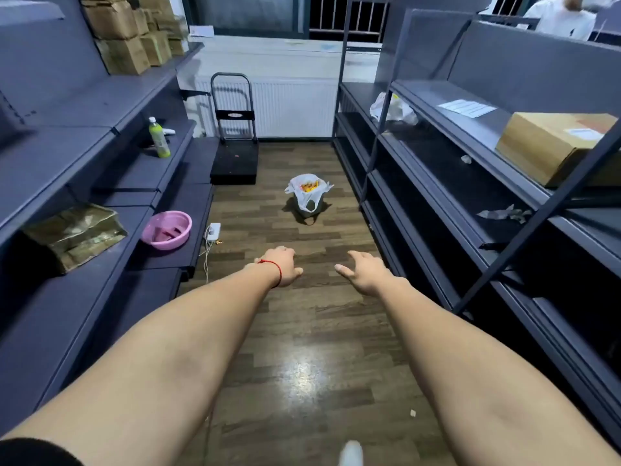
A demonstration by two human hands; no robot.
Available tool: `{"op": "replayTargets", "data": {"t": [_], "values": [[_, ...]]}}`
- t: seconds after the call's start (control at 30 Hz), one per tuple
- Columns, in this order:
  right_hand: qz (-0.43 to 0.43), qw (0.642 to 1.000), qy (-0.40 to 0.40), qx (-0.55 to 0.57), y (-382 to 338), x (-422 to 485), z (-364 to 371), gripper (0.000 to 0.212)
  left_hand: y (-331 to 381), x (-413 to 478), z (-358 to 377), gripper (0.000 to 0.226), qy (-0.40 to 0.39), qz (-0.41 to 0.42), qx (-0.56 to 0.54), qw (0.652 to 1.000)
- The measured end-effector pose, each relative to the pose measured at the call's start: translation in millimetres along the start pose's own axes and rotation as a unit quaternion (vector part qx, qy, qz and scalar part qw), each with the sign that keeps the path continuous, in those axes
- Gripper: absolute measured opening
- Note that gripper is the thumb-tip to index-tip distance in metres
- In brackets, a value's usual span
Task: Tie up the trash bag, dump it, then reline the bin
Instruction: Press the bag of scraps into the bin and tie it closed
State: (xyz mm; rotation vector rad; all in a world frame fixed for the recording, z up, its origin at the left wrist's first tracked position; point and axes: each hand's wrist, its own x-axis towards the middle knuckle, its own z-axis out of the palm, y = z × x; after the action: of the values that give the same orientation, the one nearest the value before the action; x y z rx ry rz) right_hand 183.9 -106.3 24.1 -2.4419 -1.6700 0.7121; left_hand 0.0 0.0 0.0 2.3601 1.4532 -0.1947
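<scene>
The person reaches both arms forward, the left hand (281, 266) and right hand (363, 272) loose and holding nothing. The bin (307, 204) stands well ahead on the floor (302, 297) between the shelves (453, 183), its white trash bag (308, 190) untied and full. The approach step seems in hand; next calls for closing in and gathering the bag's handles to knot

Arms: both bare, stretched forward, side by side.
Left hand (282, 265): palm down, fingers loosely curled, holding nothing.
Right hand (364, 272): palm down, fingers spread, holding nothing.
</scene>
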Motion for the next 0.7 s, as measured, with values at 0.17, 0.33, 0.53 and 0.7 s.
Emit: {"op": "replayTargets", "data": {"t": [0.17,0.33,0.53,0.7], "values": [[-0.012,0.999,-0.016,-0.025,5.3,37.5,-13.3,0.067,10.0,35.2,-5.2,0.060,0.002,-0.015,-0.006,1.000],[-0.023,0.999,-0.019,-0.029,21.3,95.2,-43.8,0.068,24.4,86.0,-22.4,0.061,0.004,-0.038,-0.015,0.999],[-0.029,0.999,-0.035,-0.031,50.6,152.9,-76.5,0.068,49.5,142.0,-42.4,0.060,0.012,-0.054,-0.021,0.998],[-0.026,0.998,-0.051,-0.029,66.4,194.3,-90.6,0.069,63.8,181.1,-46.0,0.061,-0.007,-0.055,-0.012,0.998]]}}
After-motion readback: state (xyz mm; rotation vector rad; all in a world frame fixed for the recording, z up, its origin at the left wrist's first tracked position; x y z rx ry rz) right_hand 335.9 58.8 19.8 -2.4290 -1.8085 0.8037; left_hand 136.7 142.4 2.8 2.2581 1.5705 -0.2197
